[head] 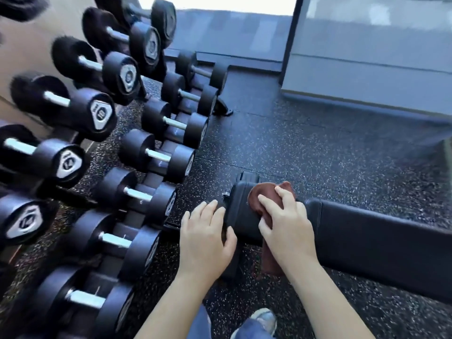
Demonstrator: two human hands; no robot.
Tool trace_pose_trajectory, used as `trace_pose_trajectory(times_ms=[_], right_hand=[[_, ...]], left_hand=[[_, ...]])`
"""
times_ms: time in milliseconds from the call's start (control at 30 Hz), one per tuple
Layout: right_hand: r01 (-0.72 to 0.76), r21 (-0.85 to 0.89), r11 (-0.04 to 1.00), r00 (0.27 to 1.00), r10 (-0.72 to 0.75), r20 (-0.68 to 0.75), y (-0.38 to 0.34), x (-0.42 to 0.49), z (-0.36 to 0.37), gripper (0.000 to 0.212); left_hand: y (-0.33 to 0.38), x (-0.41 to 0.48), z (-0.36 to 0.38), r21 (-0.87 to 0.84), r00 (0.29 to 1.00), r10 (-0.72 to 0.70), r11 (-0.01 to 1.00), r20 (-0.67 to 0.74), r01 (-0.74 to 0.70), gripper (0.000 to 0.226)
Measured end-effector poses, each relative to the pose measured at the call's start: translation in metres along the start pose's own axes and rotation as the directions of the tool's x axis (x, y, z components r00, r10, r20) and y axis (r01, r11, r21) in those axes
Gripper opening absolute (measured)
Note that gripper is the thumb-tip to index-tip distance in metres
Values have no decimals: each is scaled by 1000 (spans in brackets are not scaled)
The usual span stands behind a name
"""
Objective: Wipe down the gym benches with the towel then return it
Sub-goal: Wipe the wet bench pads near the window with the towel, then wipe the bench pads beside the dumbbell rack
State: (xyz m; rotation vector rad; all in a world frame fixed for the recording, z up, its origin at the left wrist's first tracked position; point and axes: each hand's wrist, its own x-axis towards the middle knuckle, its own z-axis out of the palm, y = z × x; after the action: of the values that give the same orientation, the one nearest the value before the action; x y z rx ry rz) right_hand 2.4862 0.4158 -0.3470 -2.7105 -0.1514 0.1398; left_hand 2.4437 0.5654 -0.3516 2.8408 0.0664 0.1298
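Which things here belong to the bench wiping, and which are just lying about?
In the job: brown towel, pressed onto the black bench by the right hand; left hand resting at the bench's end.
Just about: dumbbells, speckled floor, grey shoe.

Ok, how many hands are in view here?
2. The left hand rests on the end of the bench; the right hand presses the brown towel onto the bench top. No other hands show.
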Motion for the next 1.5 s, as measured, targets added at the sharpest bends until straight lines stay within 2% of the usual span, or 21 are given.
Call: trace_pose_trajectory(times_ms=[167, 300, 533, 733, 867, 1000, 1167, 1367, 1500], right_hand=[[78, -6, 997, 996, -78, 37, -38, 13, -15, 45], [56, -22, 998, 997, -55, 51, -75, 37, -11, 44], [12, -33, 999, 998, -10, 62, -149, 96, 18, 45], [-37, 29, 999, 999, 37, -10, -184, 146, 22, 45], [-48, 4, 999, 999, 48, -21, -186, 178, 18, 45], [-84, 50, 995, 994, 87, -69, -184, 213, 13, 43], [-105, 65, 992, 988, 112, -103, -176, 287, 9, 42], [-104, 45, 994, 988, 109, -111, -145, 431, 1, 43], [-154, 10, 988, 979, 154, -131, -120, 528, -25, 43]], left_hand=[[-26, 13, -33, 18, 998, -8, 1000, -70, 9, 45], [-62, 45, -50, 0, 993, 18, 1000, -115, -18, 42], [-127, 122, -77, -1, 979, 158, 987, -126, -159, 36], [-164, 180, -92, 11, 957, 243, 970, -156, -245, 40], [-177, 210, -90, 0, 961, 232, 972, -153, -235, 41], [-182, 248, -88, -7, 964, 232, 972, -129, -235, 41], [-183, 320, -81, -21, 957, 257, 965, -130, -262, 42], [-166, 466, -56, -6, 948, 300, 953, -109, -302, 40], [-132, 584, -44, -35, 914, 392, 917, -105, -397, 36]])
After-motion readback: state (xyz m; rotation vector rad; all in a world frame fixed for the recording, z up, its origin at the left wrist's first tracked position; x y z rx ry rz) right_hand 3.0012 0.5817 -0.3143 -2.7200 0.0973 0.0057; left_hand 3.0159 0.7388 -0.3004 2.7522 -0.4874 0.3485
